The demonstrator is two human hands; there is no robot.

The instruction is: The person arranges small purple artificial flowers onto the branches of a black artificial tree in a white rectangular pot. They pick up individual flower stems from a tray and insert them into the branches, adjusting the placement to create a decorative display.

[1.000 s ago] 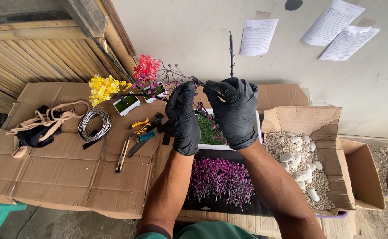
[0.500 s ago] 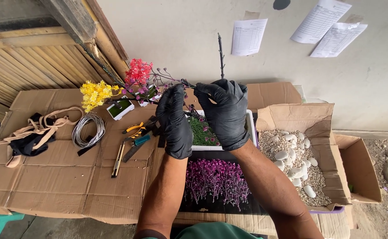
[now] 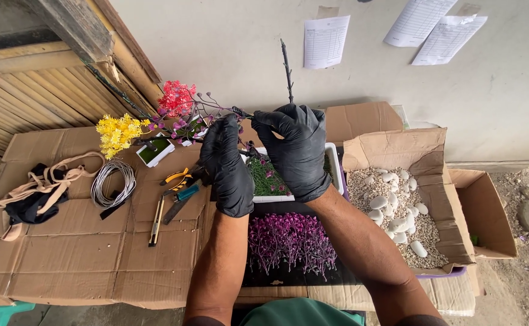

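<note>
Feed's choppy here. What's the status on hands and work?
Left gloved hand and right gloved hand gripping dark artificial branch. White rectangular tray beneath. Nothing obstructing.

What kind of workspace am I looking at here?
Likely a makeshift craft bench for artificial flower arrangements: flattened cardboard as the work surface, a box of white pebbles, a wire coil, and gloved hands working a dark stem.
</note>
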